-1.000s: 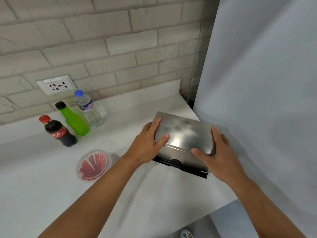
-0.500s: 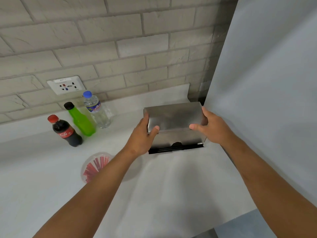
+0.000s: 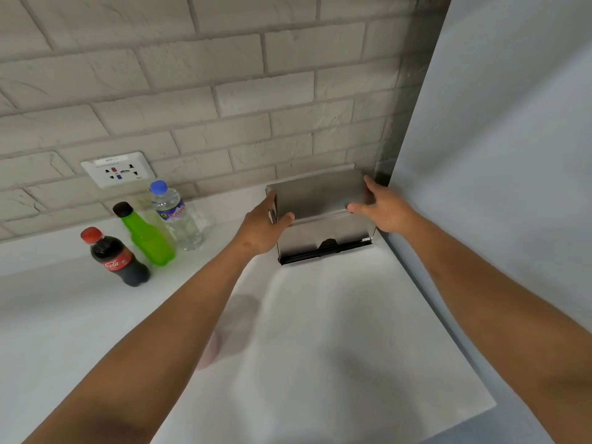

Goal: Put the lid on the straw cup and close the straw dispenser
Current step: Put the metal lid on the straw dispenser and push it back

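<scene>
The steel straw dispenser (image 3: 320,200) stands at the back right corner of the white counter (image 3: 336,331), its lid down and a black slot along its front base. My left hand (image 3: 261,230) grips its left end, thumb on the front face. My right hand (image 3: 382,208) grips its right end, thumb on the front and fingers behind. The clear straw cup (image 3: 230,328) lies almost wholly hidden under my left forearm; only a blurred pale rim shows.
Three bottles stand at the back left: a cola bottle (image 3: 117,257), a green bottle (image 3: 145,235) and a water bottle (image 3: 176,216). A wall socket (image 3: 118,169) sits above them. A grey panel (image 3: 512,155) closes off the right side. The counter's front edge is at lower right.
Both hands have pushed the dispenser away from me, from mid-counter to the back right corner against the wall. The straw cup has slipped out of sight under my left forearm.
</scene>
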`<state>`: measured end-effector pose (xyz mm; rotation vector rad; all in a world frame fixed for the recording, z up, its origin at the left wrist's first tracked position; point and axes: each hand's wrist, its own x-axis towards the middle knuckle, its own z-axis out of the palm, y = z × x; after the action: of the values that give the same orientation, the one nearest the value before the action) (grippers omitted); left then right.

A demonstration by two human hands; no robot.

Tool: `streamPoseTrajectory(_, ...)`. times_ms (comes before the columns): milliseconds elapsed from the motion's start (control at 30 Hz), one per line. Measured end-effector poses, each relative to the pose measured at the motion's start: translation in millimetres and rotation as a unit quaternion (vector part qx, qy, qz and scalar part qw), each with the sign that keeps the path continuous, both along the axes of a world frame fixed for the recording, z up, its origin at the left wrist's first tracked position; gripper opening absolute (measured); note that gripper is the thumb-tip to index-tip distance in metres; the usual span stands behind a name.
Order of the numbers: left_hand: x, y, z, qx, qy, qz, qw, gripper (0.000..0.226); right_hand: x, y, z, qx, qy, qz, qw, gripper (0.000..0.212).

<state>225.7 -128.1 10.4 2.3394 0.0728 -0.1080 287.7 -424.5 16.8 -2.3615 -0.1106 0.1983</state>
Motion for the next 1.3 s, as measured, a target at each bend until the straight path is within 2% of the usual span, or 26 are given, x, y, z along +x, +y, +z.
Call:
streamPoseTrajectory(400, 31, -8, 3, -0.033, -0.014, 0.016, 0.999, 0.083, 51, -3, 4, -0.016, 0.02, 0.021, 0.999, 0.101)
streamPoseTrajectory(867, 34, -6, 2, -0.027, -0.031, 0.001, 0.999, 0.073, 51, -2, 3, -0.026, 0.006, 0.018, 0.999, 0.099)
streamPoseTrajectory(1300, 37, -3, 2, -0.031, -0.009, 0.001, 0.999, 0.079, 48, -1, 4, -0.043, 0.006, 0.014, 0.999, 0.098)
